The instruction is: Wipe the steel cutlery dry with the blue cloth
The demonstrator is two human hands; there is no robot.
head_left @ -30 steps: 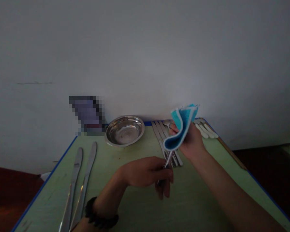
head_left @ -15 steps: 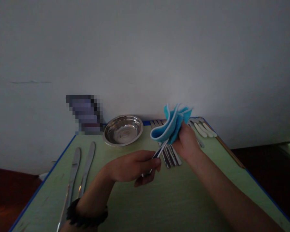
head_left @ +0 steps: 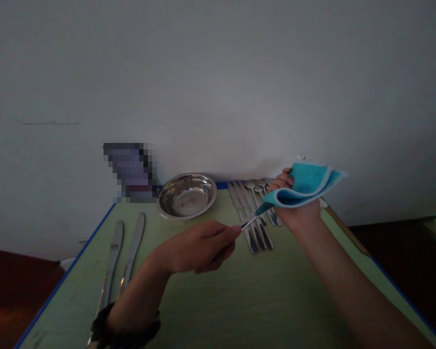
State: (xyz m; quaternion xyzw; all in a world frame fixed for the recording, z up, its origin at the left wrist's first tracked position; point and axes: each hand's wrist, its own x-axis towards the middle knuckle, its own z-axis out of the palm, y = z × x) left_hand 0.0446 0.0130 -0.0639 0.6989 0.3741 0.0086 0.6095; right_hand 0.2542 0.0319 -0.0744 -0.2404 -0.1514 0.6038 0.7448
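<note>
My left hand (head_left: 203,247) is closed on the handle of a metal piece of cutlery (head_left: 250,221), held over the table. The far end of that piece runs into a blue cloth (head_left: 308,182) with pale edging, so its kind is hidden. My right hand (head_left: 300,213) grips the folded cloth around it, fingers curled at the cloth's left side. Below and behind the hands lie several table knives (head_left: 245,208) in a row, with spoons (head_left: 252,185) to their right. My right hand and the cloth cover part of this cutlery.
Two table knives (head_left: 111,261) lie apart at the left, partly behind my left forearm. A shiny metal bowl (head_left: 164,206) stands at the back by the wall (head_left: 218,87). Left of it leans a blurred-out upright object (head_left: 131,169). Blue edging borders the green table (head_left: 218,305).
My right hand and the cloth have moved right, and the cloth has turned and spread sideways. My left hand keeps the handle, slightly raised. Spoons show now; the white-handled cutlery is covered.
</note>
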